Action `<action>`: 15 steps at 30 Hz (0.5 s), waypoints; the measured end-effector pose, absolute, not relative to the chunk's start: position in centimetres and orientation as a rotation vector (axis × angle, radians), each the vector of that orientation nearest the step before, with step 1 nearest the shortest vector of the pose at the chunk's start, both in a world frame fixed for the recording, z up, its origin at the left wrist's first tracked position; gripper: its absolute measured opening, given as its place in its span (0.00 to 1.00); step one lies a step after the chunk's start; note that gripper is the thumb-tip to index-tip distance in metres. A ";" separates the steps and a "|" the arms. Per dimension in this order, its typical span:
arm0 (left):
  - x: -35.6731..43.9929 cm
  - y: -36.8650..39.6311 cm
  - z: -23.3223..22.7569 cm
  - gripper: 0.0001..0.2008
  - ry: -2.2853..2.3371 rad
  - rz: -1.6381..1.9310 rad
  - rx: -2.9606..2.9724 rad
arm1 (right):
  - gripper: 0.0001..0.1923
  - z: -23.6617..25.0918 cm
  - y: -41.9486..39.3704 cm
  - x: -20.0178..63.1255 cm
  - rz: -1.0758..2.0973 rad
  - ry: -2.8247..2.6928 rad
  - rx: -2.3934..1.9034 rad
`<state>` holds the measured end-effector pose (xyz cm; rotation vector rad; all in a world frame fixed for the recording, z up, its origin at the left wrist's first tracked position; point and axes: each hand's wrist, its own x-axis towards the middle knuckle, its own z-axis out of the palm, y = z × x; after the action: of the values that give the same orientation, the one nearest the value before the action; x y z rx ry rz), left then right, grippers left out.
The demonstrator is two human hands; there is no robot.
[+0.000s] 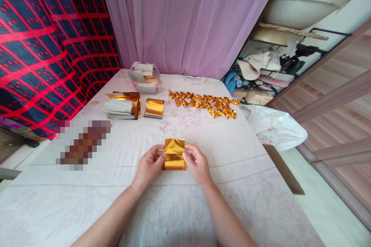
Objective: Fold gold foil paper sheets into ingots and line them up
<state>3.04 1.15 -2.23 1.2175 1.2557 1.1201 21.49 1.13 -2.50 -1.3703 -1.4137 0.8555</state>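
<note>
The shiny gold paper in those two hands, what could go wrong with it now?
1. The gold foil sheet is pinched only at its side edges by the left hand and right hand, so it might crease crookedly or tear.
2. The folded gold pieces lie loose close to the table edge; a bump could knock some off.
3. The foil stacks look light and could slide apart.

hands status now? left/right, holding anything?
Left hand: closed, pinching the left edge of the gold foil sheet.
Right hand: closed, pinching the same sheet's right edge.
</note>
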 end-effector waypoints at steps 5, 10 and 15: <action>2.6 1.5 -2.0 0.16 1.209 0.994 1.293 | 0.17 -2.0 1.6 22.6 0.709 -1.454 -1.409; 2.2 1.2 -0.8 0.16 1.335 0.809 1.578 | 0.21 -1.4 1.8 23.4 0.632 -1.546 -1.407; 1.7 2.3 0.7 0.17 1.483 0.711 2.087 | 0.18 -1.3 1.8 23.0 0.640 -1.622 -1.376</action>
<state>1.73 2.31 0.69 2.0867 1.4835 0.7111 23.04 1.85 -1.31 -1.3755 -1.6217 0.6403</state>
